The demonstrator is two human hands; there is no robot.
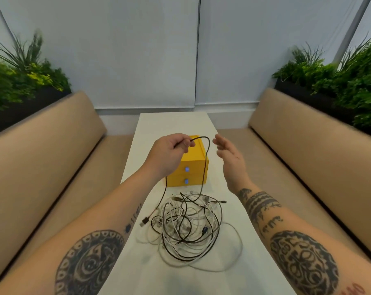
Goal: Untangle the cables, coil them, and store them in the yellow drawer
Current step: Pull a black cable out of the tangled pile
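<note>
A thin black cable (pixel 207 158) is pinched in the curled fingers (pixel 178 139) of the left hand (pixel 169 152), raised over the yellow two-drawer box (pixel 196 165) set mid-desk, both drawers shut. The right hand (pixel 229 154) is held open just beside the loop, nothing gripped. The tangled heap of black and white cables (pixel 189 226) is spread on the long white desk (pixel 174 122) between box and near edge.

Head view, forward-down over table (pixel 150 273)
</note>
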